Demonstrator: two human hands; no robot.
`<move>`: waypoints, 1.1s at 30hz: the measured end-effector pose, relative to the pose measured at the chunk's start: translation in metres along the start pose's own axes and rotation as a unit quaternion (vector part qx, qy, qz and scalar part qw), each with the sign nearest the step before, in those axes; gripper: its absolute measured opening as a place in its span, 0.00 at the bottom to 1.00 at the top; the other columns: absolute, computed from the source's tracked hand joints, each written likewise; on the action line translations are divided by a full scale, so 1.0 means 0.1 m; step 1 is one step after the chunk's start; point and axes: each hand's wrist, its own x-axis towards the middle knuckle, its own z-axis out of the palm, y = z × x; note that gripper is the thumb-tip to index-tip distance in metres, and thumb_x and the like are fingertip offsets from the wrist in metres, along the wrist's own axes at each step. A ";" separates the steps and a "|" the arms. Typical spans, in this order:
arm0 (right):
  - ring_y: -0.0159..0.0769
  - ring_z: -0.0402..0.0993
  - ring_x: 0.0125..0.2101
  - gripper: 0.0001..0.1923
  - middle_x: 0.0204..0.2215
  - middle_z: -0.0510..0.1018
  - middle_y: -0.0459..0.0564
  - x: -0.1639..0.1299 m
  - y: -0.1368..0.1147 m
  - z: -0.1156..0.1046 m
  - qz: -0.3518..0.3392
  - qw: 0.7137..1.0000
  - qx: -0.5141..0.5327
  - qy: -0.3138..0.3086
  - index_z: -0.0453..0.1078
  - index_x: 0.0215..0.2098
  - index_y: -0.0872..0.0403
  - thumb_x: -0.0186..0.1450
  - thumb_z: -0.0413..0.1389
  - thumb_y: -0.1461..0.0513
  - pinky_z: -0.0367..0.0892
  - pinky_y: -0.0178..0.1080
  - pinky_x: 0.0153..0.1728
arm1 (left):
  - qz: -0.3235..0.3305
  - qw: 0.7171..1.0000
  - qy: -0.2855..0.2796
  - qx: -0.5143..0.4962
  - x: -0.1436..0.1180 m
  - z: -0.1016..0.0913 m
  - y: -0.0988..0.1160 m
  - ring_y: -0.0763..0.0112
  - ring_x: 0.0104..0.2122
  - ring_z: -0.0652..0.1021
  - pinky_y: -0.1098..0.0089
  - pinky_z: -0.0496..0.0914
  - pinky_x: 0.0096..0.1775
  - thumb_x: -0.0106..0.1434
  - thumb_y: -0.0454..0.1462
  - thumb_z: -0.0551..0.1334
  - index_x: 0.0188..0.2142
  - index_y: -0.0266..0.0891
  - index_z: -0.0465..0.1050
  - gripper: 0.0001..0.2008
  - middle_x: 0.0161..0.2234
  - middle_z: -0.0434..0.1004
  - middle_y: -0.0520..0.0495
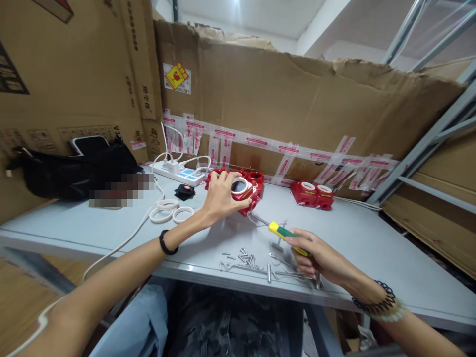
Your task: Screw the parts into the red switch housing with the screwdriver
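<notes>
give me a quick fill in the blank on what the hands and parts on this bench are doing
1. The left hand rests on a ____ plastic housing.
2. The right hand holds a ____ with a yellow and green handle.
3. Loose metal screws lie ____ the two hands.
4. Three white rings lie beside a white ____.

Missing words: red; screwdriver; between; cable

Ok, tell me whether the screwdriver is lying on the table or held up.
Held up. The right hand grips the screwdriver by its yellow-green handle, its shaft angled toward the red housing under the left hand.
</notes>
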 end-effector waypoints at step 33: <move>0.26 0.53 0.19 0.18 0.17 0.59 0.37 -0.28 0.04 -0.47 -0.257 0.934 -0.007 0.248 0.60 0.36 0.52 0.53 0.62 0.58 0.55 0.31 0.18 | 0.029 0.934 -0.314 0.171 0.41 0.58 1.11 0.39 0.50 0.69 0.47 0.53 0.50 0.49 0.65 0.51 0.51 0.38 0.66 0.41 0.49 0.71 0.31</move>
